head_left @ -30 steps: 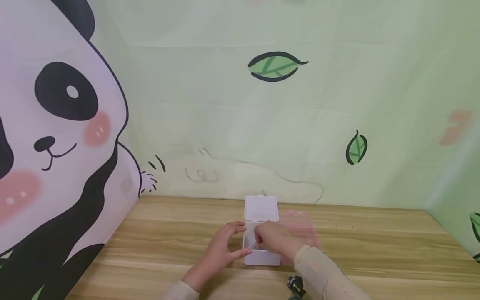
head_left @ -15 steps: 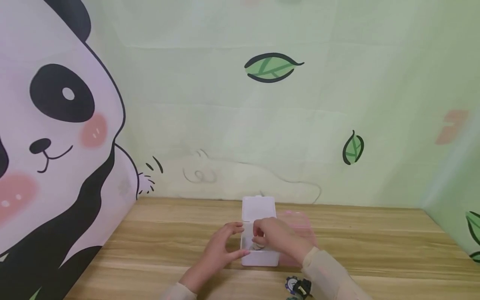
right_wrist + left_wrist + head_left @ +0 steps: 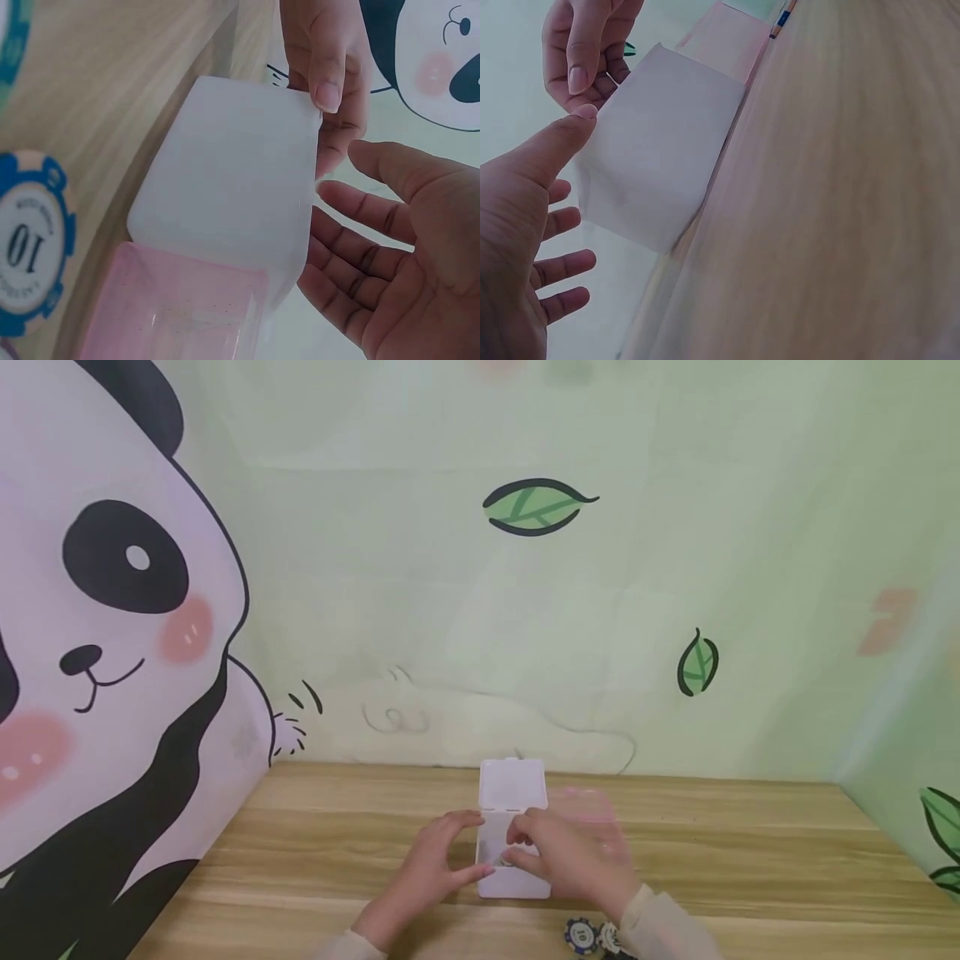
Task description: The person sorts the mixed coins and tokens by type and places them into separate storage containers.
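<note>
A white lidded box (image 3: 513, 883) stands on the table with its lid (image 3: 513, 783) raised at the back. My left hand (image 3: 435, 860) spreads at its left side, the thumb touching the front left corner and straight fingers by the left edge. Over the box's opening is my right hand (image 3: 555, 856), its fingers loosely bent and thumb apart from them. A small pale round piece (image 3: 506, 860), partly hidden by the right thumb, lies in the box. In the right wrist view nothing shows between the right hand's fingers (image 3: 360, 247).
Against the box's right side stands a see-through pink container (image 3: 180, 300). Near the table's front are a blue-and-white poker chip marked 10 (image 3: 581, 935) and a black-and-white chip (image 3: 609, 937), with others partly under the right sleeve (image 3: 667, 927). A panda backdrop (image 3: 135, 652) closes off the back.
The right thumb and fingers have parted from the small pale piece in the box. My right forearm has shifted, uncovering more of the chips. The left hand keeps its place at the box.
</note>
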Action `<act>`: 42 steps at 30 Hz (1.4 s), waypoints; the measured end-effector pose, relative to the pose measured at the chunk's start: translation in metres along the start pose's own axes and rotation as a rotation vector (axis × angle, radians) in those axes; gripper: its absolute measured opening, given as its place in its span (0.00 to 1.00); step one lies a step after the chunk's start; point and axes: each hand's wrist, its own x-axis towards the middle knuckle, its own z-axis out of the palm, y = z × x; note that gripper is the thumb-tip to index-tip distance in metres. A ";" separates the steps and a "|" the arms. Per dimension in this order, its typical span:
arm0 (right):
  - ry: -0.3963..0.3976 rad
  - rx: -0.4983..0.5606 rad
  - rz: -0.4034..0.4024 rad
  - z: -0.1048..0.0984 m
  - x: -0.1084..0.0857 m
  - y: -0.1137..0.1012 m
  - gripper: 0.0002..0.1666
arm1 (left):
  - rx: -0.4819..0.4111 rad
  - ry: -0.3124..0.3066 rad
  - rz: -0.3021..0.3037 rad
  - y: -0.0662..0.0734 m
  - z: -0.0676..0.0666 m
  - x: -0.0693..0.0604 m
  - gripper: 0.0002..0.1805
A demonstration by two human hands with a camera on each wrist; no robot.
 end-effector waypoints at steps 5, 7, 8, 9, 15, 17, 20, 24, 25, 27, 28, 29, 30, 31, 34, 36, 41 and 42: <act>0.088 -0.035 -0.031 0.005 -0.005 0.000 0.14 | 0.066 0.020 0.019 0.003 -0.003 0.000 0.34; 0.124 -0.060 -0.028 0.006 -0.008 0.000 0.15 | 0.095 0.040 0.038 0.006 -0.004 0.001 0.35; 0.140 -0.073 -0.018 0.006 -0.009 0.000 0.16 | 0.101 0.053 0.051 0.007 -0.004 0.002 0.35; 0.156 -0.091 -0.006 0.006 -0.010 0.000 0.17 | 0.114 0.069 0.067 0.010 -0.004 0.002 0.36; 0.240 -0.265 0.074 0.003 -0.017 0.003 0.22 | 0.178 0.195 0.223 0.026 -0.003 0.004 0.40; 0.260 -0.292 0.079 0.001 -0.020 0.004 0.24 | 0.198 0.230 0.279 0.032 -0.001 0.004 0.41; 0.301 -0.277 0.061 -0.002 -0.023 0.006 0.24 | 0.224 0.253 0.332 0.040 0.002 0.003 0.41; 0.335 -0.222 0.052 -0.007 -0.029 0.010 0.25 | 0.254 0.250 0.372 0.051 0.006 0.001 0.40; 0.332 -0.209 0.060 -0.008 -0.031 0.011 0.26 | 0.252 0.247 0.383 0.054 0.007 0.000 0.40; 0.313 -0.184 0.083 -0.009 -0.034 0.013 0.27 | 0.250 0.237 0.404 0.060 0.008 -0.002 0.40; 0.298 -0.172 0.101 -0.010 -0.036 0.015 0.28 | 0.247 0.227 0.414 0.062 0.009 -0.003 0.39; 0.282 -0.166 0.117 -0.010 -0.038 0.017 0.29 | 0.235 0.218 0.425 0.065 0.010 -0.004 0.39; 0.267 -0.161 0.131 -0.011 -0.040 0.019 0.30 | 0.224 0.201 0.431 0.067 0.012 -0.005 0.39; 0.254 -0.156 0.145 -0.011 -0.042 0.021 0.30 | 0.213 0.181 0.434 0.069 0.013 -0.006 0.38; 0.243 -0.153 0.162 -0.011 -0.048 0.028 0.32 | 0.199 0.127 0.447 0.076 0.016 -0.008 0.37; 0.244 -0.150 0.166 -0.012 -0.051 0.033 0.33 | 0.196 0.106 0.463 0.079 0.017 -0.009 0.37; 0.248 -0.162 0.179 -0.015 -0.060 0.042 0.35 | 0.213 0.150 0.565 0.085 0.022 -0.009 0.40; 0.252 -0.173 0.177 -0.015 -0.062 0.044 0.34 | 0.219 0.162 0.584 0.086 0.024 -0.008 0.40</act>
